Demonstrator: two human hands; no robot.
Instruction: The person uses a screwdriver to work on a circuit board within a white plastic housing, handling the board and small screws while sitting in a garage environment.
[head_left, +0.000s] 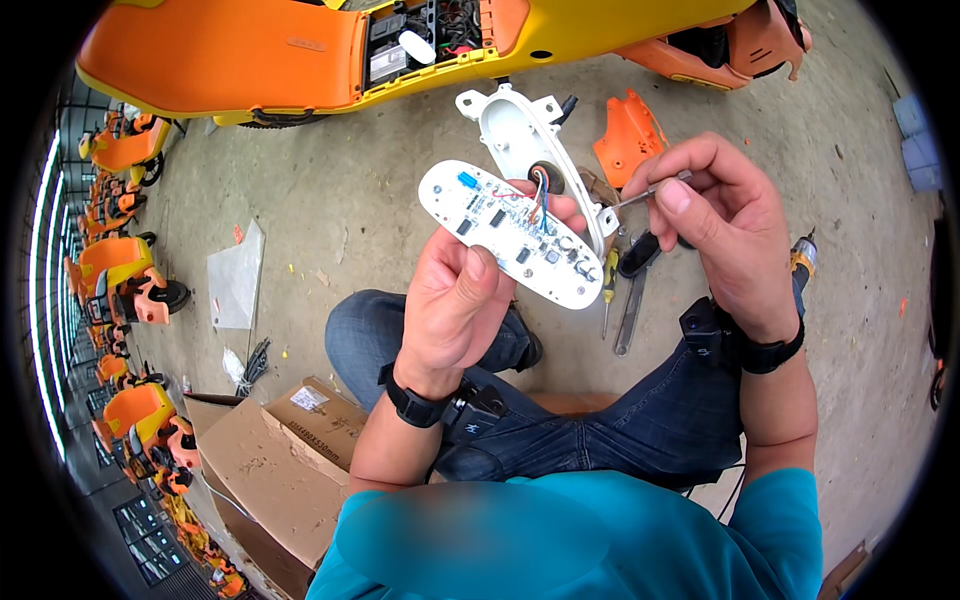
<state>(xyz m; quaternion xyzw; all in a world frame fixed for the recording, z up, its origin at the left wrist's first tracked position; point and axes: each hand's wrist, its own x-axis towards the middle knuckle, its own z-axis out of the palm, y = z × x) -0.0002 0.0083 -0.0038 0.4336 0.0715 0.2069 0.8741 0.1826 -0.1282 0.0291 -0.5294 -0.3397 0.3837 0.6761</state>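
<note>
Fingers [690, 195] of right hand [725, 235] pinching thin metal tool [650, 190], tip at mounting tab of white housing [525, 140]; left hand [465, 290] fingers wrapped under white circuit board [510, 235], thumb pressed on its near edge. Board already lifted clear of housing, yet joined to it by coloured wires [540, 195]. Beyond: screwdriver [607, 290] and wrench [630, 310] on concrete floor [330, 200], cardboard box [270, 460], opened orange-yellow scooter body [300, 50]

My left hand [455, 300] is raised in front of me, fingers curled in a grip, thumb up. My right hand [725, 225], farther right, pinches thumb against fingertips.
</note>
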